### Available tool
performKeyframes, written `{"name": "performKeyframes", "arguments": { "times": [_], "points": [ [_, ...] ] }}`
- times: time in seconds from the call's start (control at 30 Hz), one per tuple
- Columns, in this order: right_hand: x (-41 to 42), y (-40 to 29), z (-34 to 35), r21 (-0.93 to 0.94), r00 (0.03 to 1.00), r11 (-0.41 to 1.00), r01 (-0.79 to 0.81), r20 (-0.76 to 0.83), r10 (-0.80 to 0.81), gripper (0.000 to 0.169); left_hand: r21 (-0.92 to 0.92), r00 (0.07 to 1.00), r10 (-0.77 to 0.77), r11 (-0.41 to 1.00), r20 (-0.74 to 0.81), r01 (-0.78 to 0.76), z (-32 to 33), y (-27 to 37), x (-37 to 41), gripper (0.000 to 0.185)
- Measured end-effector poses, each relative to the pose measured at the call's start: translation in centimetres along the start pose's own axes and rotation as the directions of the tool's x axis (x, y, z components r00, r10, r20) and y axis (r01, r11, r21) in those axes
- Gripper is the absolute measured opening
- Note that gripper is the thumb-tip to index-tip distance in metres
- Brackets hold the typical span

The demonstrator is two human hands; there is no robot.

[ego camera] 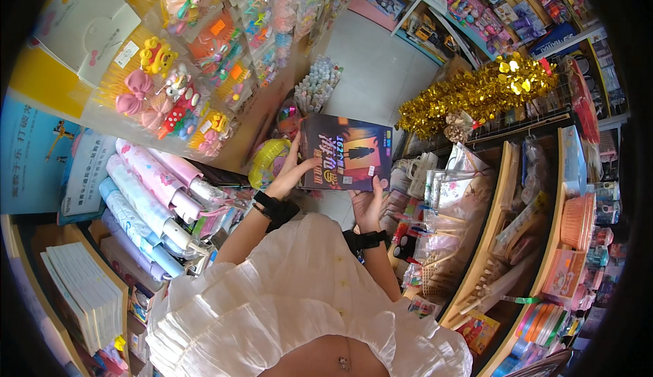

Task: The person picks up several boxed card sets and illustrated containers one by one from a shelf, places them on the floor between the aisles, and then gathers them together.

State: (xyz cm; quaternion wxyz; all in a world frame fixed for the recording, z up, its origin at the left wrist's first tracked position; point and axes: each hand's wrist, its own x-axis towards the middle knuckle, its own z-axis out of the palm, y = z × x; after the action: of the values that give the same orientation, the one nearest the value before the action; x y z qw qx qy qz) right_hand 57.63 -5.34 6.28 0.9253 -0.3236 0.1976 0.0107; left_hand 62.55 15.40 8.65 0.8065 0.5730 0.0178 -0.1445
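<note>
A dark boxed item or thick book (352, 147), its cover printed with an orange doorway picture and large writing, is held up in front of my white blouse. My left hand (292, 170) grips its left side, with the thumb lying across the cover and the other fingers along the side. My right hand (368, 204) holds the lower edge near the right corner, thumb on the front. Small white stickers sit on the cover. Both wrists wear dark bands.
Packets of hair ornaments (173, 96) hang at the left above rolled umbrellas (148, 188). Standing books (76, 295) fill a lower-left shelf. Gold tinsel (469, 96) hangs at the right, above wooden shelves (474, 270) of packaged goods. Many pens (317, 83) stand beyond the box.
</note>
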Motion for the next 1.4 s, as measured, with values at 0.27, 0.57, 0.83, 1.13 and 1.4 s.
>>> {"name": "performKeyframes", "arguments": {
  "times": [0.27,0.57,0.83,1.13,1.4],
  "points": [
    [2.5,-0.6,-3.3,-0.434,0.992,0.896,-0.096,0.029,0.120,0.040,-0.130,0.988,-0.157,0.979,0.001,0.156,-4.3,-2.5,1.7,0.087],
    [5.6,2.3,-5.4,-0.576,0.998,0.816,-0.046,0.013,0.065,0.049,-0.330,0.976,-0.214,0.920,0.026,0.211,-6.5,-8.3,5.8,0.055],
    [5.7,2.9,-5.0,-0.747,0.992,0.654,-0.120,-0.107,0.060,0.050,-0.166,0.984,-0.175,0.971,0.008,0.174,-6.9,-9.2,5.3,0.062],
    [6.3,2.0,-5.5,-0.791,0.999,0.609,0.049,0.052,-0.013,0.034,0.101,0.997,-0.065,0.992,-0.043,0.069,-6.6,-9.6,5.0,0.062],
    [6.5,1.3,-6.2,-0.732,0.998,0.679,0.058,0.057,-0.023,0.037,0.123,0.998,0.042,0.992,-0.051,-0.036,-4.8,-9.4,3.4,0.058]
  ]
}}
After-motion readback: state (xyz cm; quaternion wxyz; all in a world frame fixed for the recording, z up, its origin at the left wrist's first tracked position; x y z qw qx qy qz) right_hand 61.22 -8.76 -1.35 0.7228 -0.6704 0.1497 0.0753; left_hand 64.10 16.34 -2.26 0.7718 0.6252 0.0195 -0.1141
